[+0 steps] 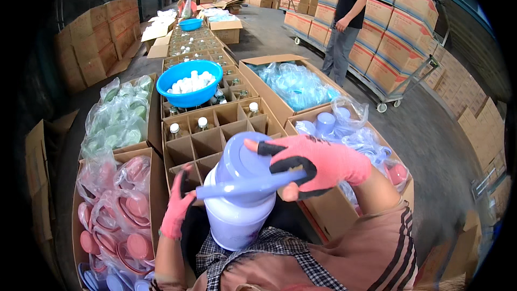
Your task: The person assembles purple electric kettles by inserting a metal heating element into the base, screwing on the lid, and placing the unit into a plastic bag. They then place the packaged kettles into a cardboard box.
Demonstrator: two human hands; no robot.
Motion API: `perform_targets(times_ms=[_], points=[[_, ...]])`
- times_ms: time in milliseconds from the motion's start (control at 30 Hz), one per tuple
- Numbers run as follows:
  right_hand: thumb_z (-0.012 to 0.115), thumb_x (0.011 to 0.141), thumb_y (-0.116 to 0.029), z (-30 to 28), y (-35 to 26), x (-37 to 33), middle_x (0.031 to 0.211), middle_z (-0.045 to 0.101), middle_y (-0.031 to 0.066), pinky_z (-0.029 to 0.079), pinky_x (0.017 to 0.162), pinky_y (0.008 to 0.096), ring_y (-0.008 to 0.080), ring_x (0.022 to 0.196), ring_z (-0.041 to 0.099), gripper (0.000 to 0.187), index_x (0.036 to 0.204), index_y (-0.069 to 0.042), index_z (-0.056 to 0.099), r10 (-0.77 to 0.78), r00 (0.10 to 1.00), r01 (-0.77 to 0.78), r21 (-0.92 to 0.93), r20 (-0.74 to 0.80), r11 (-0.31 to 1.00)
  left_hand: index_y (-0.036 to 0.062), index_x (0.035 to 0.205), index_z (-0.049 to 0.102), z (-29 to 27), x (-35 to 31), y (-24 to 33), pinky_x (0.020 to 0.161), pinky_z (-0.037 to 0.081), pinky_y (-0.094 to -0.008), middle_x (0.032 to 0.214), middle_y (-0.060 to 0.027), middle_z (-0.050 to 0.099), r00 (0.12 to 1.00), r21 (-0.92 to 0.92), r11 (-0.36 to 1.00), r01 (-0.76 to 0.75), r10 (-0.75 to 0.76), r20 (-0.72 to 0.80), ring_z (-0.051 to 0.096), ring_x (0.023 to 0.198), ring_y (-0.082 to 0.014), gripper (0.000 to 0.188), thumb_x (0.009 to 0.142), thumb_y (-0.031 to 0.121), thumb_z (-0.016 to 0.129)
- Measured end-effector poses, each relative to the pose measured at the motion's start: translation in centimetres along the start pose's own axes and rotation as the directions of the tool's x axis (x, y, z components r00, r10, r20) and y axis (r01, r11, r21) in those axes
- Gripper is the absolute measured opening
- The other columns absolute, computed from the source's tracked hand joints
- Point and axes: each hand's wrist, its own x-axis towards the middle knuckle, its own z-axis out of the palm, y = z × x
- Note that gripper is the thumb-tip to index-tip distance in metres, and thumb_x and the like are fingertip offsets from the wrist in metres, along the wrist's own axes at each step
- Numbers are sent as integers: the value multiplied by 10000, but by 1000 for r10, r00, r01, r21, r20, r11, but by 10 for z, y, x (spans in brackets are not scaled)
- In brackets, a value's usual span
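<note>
A white jug [237, 226] with a lavender top [242, 156] stands between my arms, close to my apron, tilted slightly. Across its front runs a lavender carrying handle [242, 186], slightly blurred. My right hand [318, 164], in a pink glove with black fingertips, curls its fingers around the handle's right end, one digit reaching over the top. At the handle's left end is my left hand [180, 202], gloved alike, fingers apart; a fingertip appears to touch the handle. Just beyond the jug is a divided carton [212, 129] holding several white-capped glass bottles [202, 124].
A blue basin [188, 97] of white caps rests on the cartons. Boxes of bagged green parts [118, 113] and pink parts [137, 205] flank my left; boxes of teal parts [293, 83] and lavender parts [326, 124] my right. A person [347, 21] stands beside a loaded cart [382, 94].
</note>
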Motion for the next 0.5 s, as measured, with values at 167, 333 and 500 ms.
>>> perform_targets(times_ms=[167, 333, 500], points=[[611, 762, -265, -14, -5, -20, 808, 552, 193, 411, 652, 328, 320, 690, 524, 288, 853, 4, 570, 213, 976, -210, 49, -53, 976, -8, 1259, 328, 30, 44, -74, 967, 315, -298, 1242, -87, 419, 727, -569, 472, 673, -282, 627, 409, 1131, -168, 534, 821, 216, 536], [646, 708, -393, -7, 12, -55, 1260, 364, 154, 327, 910, 371, 341, 1061, 403, 727, 1260, -44, 325, 324, 943, -323, -22, 80, 946, 3, 1174, 445, 83, 61, -36, 858, 397, -269, 1086, -70, 538, 683, -243, 775, 583, -307, 663, 495, 979, -130, 450, 776, 154, 590], [556, 789, -318, 14, 10, -68, 1314, 234, 225, 308, 922, 406, 373, 1062, 383, 624, 1287, -49, 294, 82, 997, -81, -220, -2, 972, -3, 1107, 500, 89, 58, -25, 796, 422, -266, 992, -68, 574, 760, -228, 796, 560, -384, 524, 516, 890, -118, 384, 785, 189, 581]])
